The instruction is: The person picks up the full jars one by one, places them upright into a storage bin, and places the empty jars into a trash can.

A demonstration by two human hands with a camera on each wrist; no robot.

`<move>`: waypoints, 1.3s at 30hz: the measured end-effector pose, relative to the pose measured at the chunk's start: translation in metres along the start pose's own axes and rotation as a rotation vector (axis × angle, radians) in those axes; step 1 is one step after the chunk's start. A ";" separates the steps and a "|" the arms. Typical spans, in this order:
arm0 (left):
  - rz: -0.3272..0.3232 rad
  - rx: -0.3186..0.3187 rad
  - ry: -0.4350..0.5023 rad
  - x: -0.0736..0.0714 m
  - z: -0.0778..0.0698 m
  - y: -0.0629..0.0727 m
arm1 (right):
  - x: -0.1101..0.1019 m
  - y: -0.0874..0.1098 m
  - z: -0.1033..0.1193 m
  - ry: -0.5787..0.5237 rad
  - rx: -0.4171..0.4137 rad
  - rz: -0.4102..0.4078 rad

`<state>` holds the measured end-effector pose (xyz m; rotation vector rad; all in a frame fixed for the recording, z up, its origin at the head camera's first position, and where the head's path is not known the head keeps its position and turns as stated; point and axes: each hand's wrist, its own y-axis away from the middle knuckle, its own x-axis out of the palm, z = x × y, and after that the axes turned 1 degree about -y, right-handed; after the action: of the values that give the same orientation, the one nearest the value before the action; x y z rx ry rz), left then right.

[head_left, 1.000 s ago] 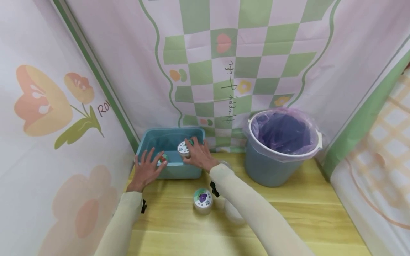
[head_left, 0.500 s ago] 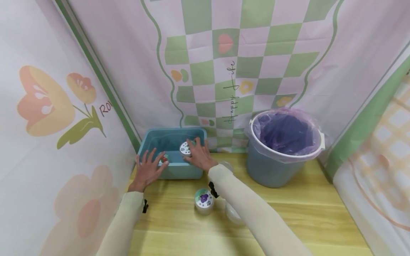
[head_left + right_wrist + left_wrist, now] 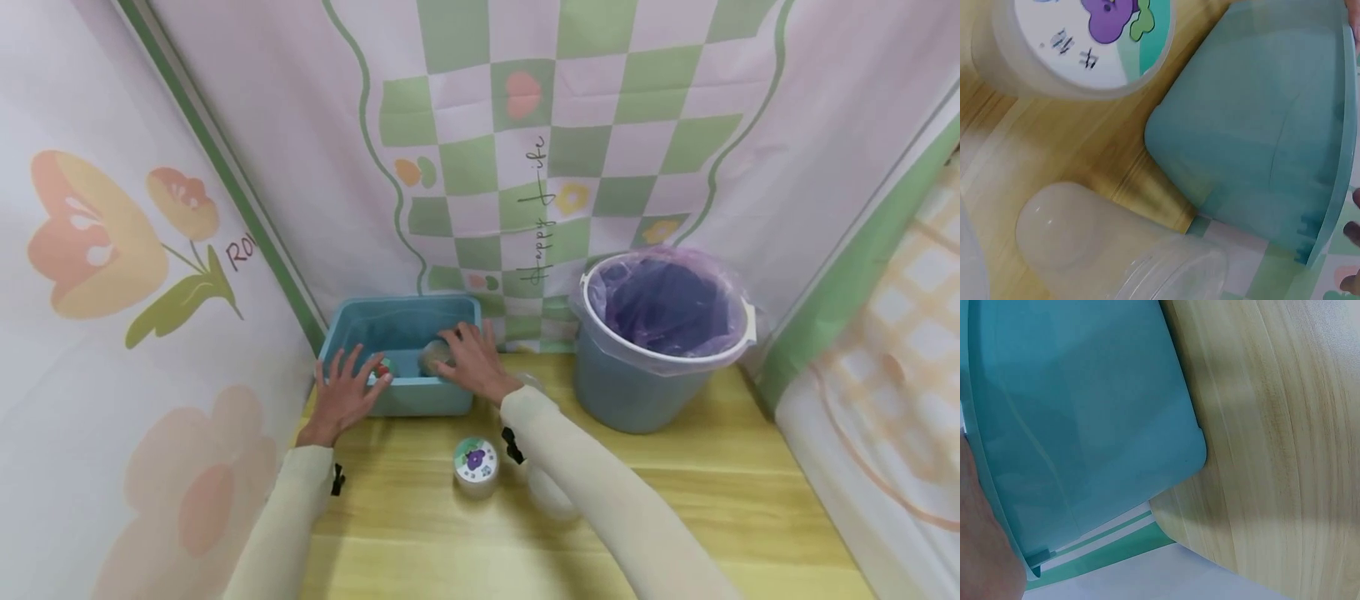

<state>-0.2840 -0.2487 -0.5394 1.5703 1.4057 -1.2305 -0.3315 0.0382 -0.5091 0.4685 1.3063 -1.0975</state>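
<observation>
A blue plastic bin (image 3: 397, 398) stands on the table against the curtain. My left hand (image 3: 343, 402) rests at its near left rim with fingers spread; next to the fingertips, a small red-and-green item (image 3: 384, 367) shows inside. My right hand (image 3: 474, 362) reaches over the near right rim, fingers spread apart. Just beside its thumb and index finger, a translucent plastic jar (image 3: 433, 358) lies low in the bin, its printed lid turned from sight. In the right wrist view, several fingertips (image 3: 1352, 232) show at the right edge, past the bin wall (image 3: 1247, 125).
A jar with a purple picture on its lid (image 3: 476, 467) stands on the table before the bin. Clear containers (image 3: 551, 492) lie partly under the right sleeve; one clear jar (image 3: 1085, 237) lies sideways near the bin. A lined bucket (image 3: 637, 400) stands at right.
The jar at my right hand has gone lower into the bin and tipped, its lid print no longer visible. My right fingers have spread off it. The left hand stays put.
</observation>
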 end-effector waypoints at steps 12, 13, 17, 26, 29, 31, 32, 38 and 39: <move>0.006 0.002 0.003 0.000 -0.001 0.000 | -0.017 0.018 -0.016 -0.100 -0.076 -0.195; 0.000 0.006 0.004 0.000 -0.001 0.000 | -0.019 0.019 -0.017 -0.100 -0.077 -0.199; -0.015 0.010 0.002 -0.001 -0.001 0.000 | -0.023 0.026 -0.024 -0.088 -0.067 -0.181; 0.001 0.007 0.005 0.001 0.002 0.000 | -0.030 0.047 -0.037 -0.031 -0.041 -0.086; 0.004 0.006 0.002 0.001 0.001 0.000 | -0.032 0.054 -0.040 -0.037 -0.004 -0.050; 0.004 0.007 0.001 0.001 0.001 0.000 | -0.033 0.058 -0.041 -0.038 0.021 -0.038; 0.005 0.006 0.001 0.002 0.001 0.000 | -0.034 0.059 -0.042 -0.033 0.033 -0.031; 0.004 0.004 0.001 0.001 0.000 0.001 | -0.043 0.070 -0.046 -0.007 0.065 -0.010; 0.003 0.004 -0.002 0.001 0.000 0.001 | -0.044 0.072 -0.047 -0.004 0.070 -0.005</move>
<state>-0.2827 -0.2485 -0.5405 1.5734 1.3998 -1.2331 -0.2900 0.1256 -0.5014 0.5151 1.2690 -1.1504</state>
